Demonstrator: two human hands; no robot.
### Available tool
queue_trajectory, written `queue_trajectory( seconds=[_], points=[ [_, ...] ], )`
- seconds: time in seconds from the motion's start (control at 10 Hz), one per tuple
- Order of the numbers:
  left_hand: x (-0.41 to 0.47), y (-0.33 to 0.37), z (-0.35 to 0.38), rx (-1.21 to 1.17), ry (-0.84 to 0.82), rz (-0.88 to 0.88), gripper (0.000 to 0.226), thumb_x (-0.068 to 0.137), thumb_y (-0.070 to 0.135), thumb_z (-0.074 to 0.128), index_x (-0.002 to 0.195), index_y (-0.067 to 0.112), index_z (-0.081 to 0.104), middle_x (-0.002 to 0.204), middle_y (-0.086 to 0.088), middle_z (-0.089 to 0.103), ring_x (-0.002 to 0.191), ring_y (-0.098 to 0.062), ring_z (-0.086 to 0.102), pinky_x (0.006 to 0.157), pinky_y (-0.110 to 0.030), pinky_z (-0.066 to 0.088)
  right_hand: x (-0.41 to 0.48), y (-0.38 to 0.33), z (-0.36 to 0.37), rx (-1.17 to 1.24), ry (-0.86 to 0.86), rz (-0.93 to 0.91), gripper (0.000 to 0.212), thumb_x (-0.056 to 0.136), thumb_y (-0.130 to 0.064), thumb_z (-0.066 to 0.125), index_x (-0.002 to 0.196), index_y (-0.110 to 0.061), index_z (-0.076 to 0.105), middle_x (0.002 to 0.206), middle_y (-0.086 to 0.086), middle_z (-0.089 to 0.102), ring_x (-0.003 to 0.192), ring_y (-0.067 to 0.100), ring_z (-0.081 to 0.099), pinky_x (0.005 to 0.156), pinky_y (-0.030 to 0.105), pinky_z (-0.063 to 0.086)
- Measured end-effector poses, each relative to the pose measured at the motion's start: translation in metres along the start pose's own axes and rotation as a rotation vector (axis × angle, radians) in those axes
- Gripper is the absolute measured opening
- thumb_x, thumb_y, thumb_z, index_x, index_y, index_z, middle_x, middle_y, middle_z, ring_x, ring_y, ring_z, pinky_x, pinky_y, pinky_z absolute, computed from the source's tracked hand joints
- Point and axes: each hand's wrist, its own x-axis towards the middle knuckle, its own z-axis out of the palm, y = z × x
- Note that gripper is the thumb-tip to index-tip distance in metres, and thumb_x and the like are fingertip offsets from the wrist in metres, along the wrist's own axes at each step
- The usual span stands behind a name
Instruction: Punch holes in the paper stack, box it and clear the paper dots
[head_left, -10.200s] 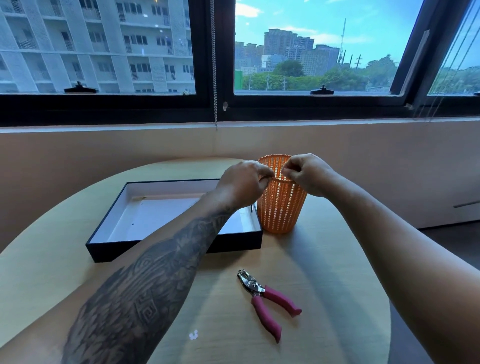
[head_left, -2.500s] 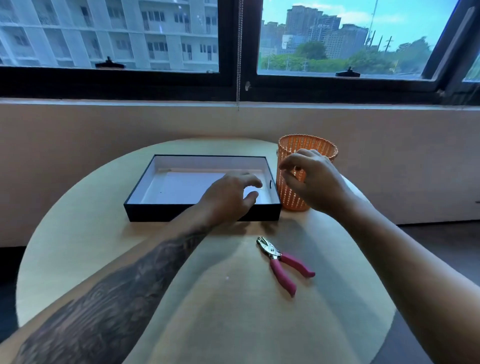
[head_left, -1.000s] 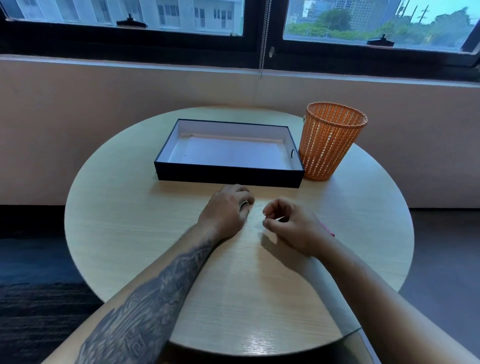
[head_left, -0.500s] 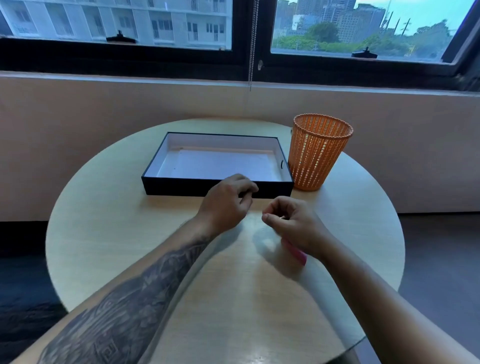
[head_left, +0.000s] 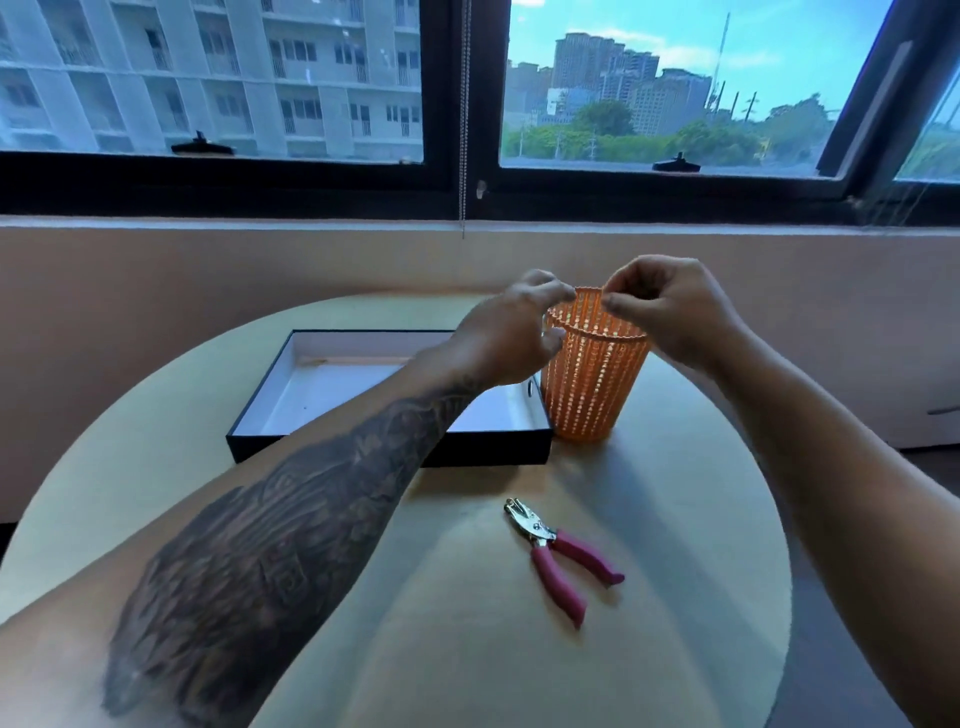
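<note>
An orange mesh basket (head_left: 587, 395) stands at the back of the round table, right beside a shallow black box (head_left: 389, 454). White paper (head_left: 353, 387) lies flat inside the box. My left hand (head_left: 511, 335) hovers at the basket's left rim with its fingers loosely apart. Above the basket's opening, my right hand (head_left: 670, 312) has thumb and fingertips pinched together; whether paper dots are in the pinch is too small to tell. A pink-handled hole punch (head_left: 558, 558) lies on the table nearer to me, untouched.
The light wood table (head_left: 691, 519) has its rounded edge close on the right, with dark floor beyond. A beige wall and a window ledge rise just behind the basket. A blind cord (head_left: 462, 156) hangs at the window.
Both hands have lifted from the tabletop near the hole punch and moved forward to the basket's rim. The punch, half hidden under my right hand before, now lies in full view.
</note>
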Motion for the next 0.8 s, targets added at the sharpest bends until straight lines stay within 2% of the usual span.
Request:
queue_trajectory(
  seconds=[0.1,0.2,0.3,0.4,0.6,0.8],
  points=[
    [0.010,0.002,0.006,0.036,-0.038,0.000,0.038,0.094,0.026,0.063,0.132,0.024,0.061,0.142,0.008,0.055,0.094,-0.016,0.065,0.081,-0.031,0.049,0.020,0.014,-0.008,-0.101,-0.044,0.071,0.003,0.090,-0.017,0.074,0.092,-0.017,0.073,0.085,0.001,0.072,0.077,0.014,0.068,0.065,0.023,0.053],
    [0.015,0.001,0.011,0.084,-0.065,0.013,0.027,0.094,0.026,0.062,0.120,0.026,0.069,0.128,0.006,0.066,0.099,-0.016,0.066,0.085,-0.033,0.053,0.030,0.027,-0.007,-0.121,-0.117,0.181,0.005,0.087,-0.015,0.077,0.090,-0.018,0.076,0.088,0.001,0.074,0.081,0.012,0.071,0.067,0.021,0.054],
    [0.019,0.002,0.013,0.065,-0.042,0.016,0.022,0.093,0.019,0.063,0.111,0.026,0.073,0.117,0.006,0.070,0.094,-0.015,0.067,0.082,-0.036,0.056,0.035,0.035,-0.006,-0.081,-0.135,0.254,0.006,0.085,-0.014,0.079,0.091,-0.015,0.079,0.087,0.001,0.075,0.078,0.011,0.070,0.065,0.020,0.052],
    [0.022,0.000,0.017,0.058,-0.024,0.034,0.020,0.094,0.016,0.062,0.107,0.025,0.074,0.113,0.005,0.070,0.090,-0.013,0.065,0.077,-0.034,0.056,0.036,0.038,-0.008,0.014,-0.116,0.283,0.006,0.084,-0.015,0.080,0.090,-0.017,0.080,0.084,0.001,0.076,0.076,0.011,0.069,0.063,0.018,0.050],
    [0.021,-0.002,0.022,0.034,0.000,0.036,0.022,0.095,0.013,0.059,0.106,0.023,0.075,0.110,0.004,0.070,0.093,-0.015,0.065,0.076,-0.031,0.054,0.037,0.041,-0.009,0.031,-0.149,0.304,0.007,0.090,-0.013,0.073,0.093,-0.017,0.079,0.090,0.001,0.075,0.082,0.010,0.068,0.067,0.020,0.050],
    [0.019,-0.002,0.025,0.018,0.003,0.049,0.025,0.096,0.014,0.058,0.113,0.023,0.073,0.115,0.003,0.069,0.099,-0.017,0.066,0.081,-0.035,0.057,0.039,0.040,-0.002,-0.063,-0.144,0.265,0.006,0.090,-0.011,0.073,0.093,-0.017,0.074,0.094,0.004,0.072,0.090,0.019,0.069,0.070,0.024,0.053]
  ],
)
